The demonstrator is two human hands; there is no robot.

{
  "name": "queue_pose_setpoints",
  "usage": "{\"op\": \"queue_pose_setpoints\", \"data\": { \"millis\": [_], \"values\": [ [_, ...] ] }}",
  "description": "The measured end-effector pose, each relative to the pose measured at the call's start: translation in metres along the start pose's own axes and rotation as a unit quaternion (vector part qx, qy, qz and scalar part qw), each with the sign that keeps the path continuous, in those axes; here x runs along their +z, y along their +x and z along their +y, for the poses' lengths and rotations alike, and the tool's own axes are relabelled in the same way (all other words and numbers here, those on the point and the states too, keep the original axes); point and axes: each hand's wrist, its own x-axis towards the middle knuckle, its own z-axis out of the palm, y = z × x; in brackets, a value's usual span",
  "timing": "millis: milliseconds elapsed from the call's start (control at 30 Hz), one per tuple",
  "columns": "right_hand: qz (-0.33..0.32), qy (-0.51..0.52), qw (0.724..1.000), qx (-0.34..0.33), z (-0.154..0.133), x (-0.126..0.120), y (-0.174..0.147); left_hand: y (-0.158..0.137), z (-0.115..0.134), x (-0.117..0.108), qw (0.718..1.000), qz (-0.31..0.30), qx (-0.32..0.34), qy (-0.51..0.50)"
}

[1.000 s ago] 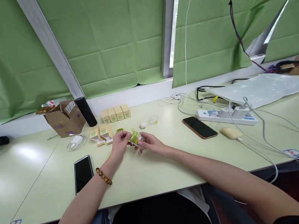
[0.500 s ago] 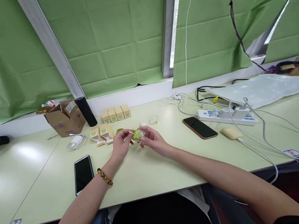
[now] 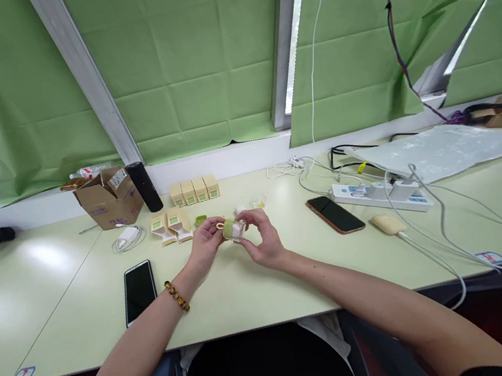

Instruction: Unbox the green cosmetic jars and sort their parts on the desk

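Observation:
Between my hands is a small clear container with a green band or lid and a cream loop (image 3: 233,229), tilted above the table. The fingers of my left hand (image 3: 205,242) pinch it at the loop end. My right hand (image 3: 263,237) has thumb and forefinger around its clear end. Just beyond lie a small green piece (image 3: 200,220), a small white item (image 3: 240,210) and a clear piece with a bit of yellow (image 3: 258,202). Two opened cream cartons (image 3: 179,224) stand left of these, with a row of several closed cream cartons (image 3: 194,191) behind.
A phone (image 3: 139,292) lies left of my forearm, another phone (image 3: 335,214) to the right. A power strip (image 3: 382,195) with trailing white cables and a cream mouse-shaped device (image 3: 388,224) are further right. A cardboard box (image 3: 111,201) and black cylinder (image 3: 144,188) stand back left.
The container has turned so its clear end faces right and more of it shows. My right hand has opened its grip wider around that end; the green piece behind is less covered.

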Motion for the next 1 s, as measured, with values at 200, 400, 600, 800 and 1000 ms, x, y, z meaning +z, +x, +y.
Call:
{"op": "queue_pose_setpoints", "data": {
  "millis": [200,400,600,800,1000],
  "values": [
    [0.022,0.146,0.987,0.071,-0.008,0.001,0.006,0.004,0.0,-0.003,0.995,0.023,0.077,0.06],
    [-0.157,0.411,0.842,0.314,-0.005,0.001,0.015,0.006,0.005,-0.009,0.985,0.015,0.119,0.125],
    [-0.181,0.436,0.807,0.355,-0.003,0.003,0.013,0.008,-0.001,-0.011,0.99,0.037,0.054,0.124],
    [-0.144,0.348,0.873,0.309,0.005,0.003,0.015,0.01,-0.005,-0.01,0.995,0.049,0.012,0.09],
    [-0.109,0.375,0.863,0.32,0.005,-0.002,0.021,0.017,0.001,-0.022,0.991,0.119,-0.035,-0.04]
  ]
}}
